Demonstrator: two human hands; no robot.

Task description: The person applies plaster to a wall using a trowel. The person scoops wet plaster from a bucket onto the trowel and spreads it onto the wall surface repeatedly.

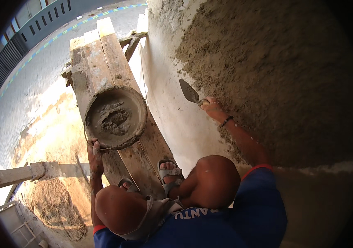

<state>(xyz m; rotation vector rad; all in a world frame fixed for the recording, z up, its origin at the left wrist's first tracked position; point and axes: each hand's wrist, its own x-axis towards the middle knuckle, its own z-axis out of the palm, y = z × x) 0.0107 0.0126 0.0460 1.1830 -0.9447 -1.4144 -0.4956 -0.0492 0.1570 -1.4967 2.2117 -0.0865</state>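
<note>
My right hand point(213, 109) grips the handle of a pointed trowel point(188, 91), its mortar-smeared blade held near the pale wall surface point(172, 120), just left of a broad patch of rough, wet plaster point(267, 82). My left hand point(95, 153) is closed on the near-left rim of a round, mortar-caked basin point(139, 114). Grey mortar point(114, 120) lies in its bottom, with a hollow in the middle. The basin sits on wooden planks point(108, 62), just beyond my sandalled feet point(168, 173) and bent knees.
The plank platform runs forward along the wall, with timber supports point(131, 49) at its far end and a wooden bar point(11, 175) at left. Below are paving point(36, 95) and a mound of sand or mortar point(50, 206). A grey fence point(40, 22) stands at upper left.
</note>
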